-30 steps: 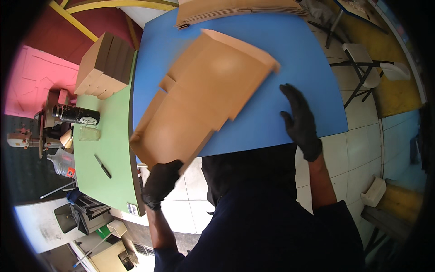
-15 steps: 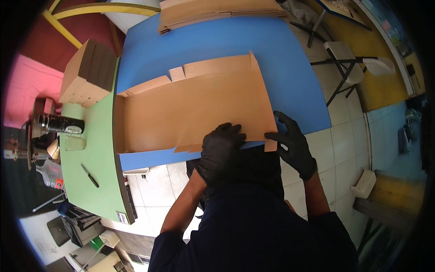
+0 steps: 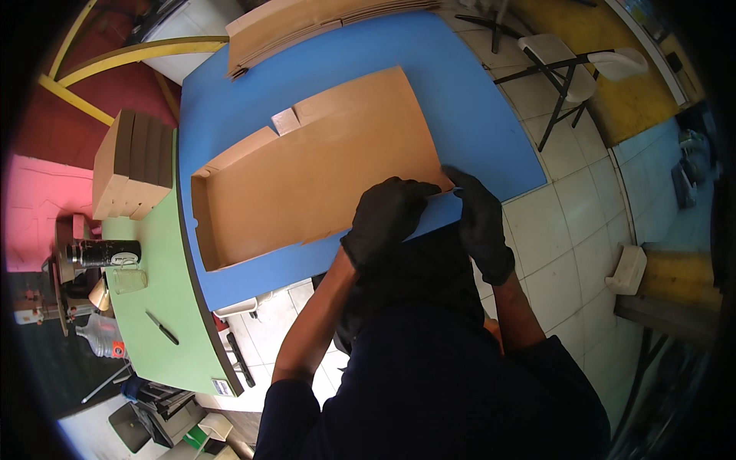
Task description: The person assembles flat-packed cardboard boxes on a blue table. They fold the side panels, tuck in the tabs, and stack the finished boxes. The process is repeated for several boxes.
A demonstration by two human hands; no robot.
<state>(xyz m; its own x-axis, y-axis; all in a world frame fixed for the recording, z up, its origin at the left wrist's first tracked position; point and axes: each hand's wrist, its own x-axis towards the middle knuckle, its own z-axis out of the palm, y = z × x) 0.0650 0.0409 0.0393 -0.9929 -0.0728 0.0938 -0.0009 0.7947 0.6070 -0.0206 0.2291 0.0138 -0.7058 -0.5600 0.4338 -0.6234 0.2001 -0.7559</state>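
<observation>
A long, shallow brown cardboard box lies open on the blue table, its side walls folded up and a small flap standing on the far wall. Both hands wear black gloves and meet at its near right corner. My left hand is closed there, its fingers reaching over the near wall to the corner. My right hand presses against the outside of the same corner, fingers together and bent toward the cardboard. The folded corner piece is mostly hidden between them.
Flat cardboard sheets are stacked at the table's far edge. On the green table to the left are folded boxes, a black canister, a glass and a knife. A folding chair stands at right.
My right hand has closed in on the near right corner and the left hand has moved right to join it. The corner flap has been folded up; the view has turned slightly.
</observation>
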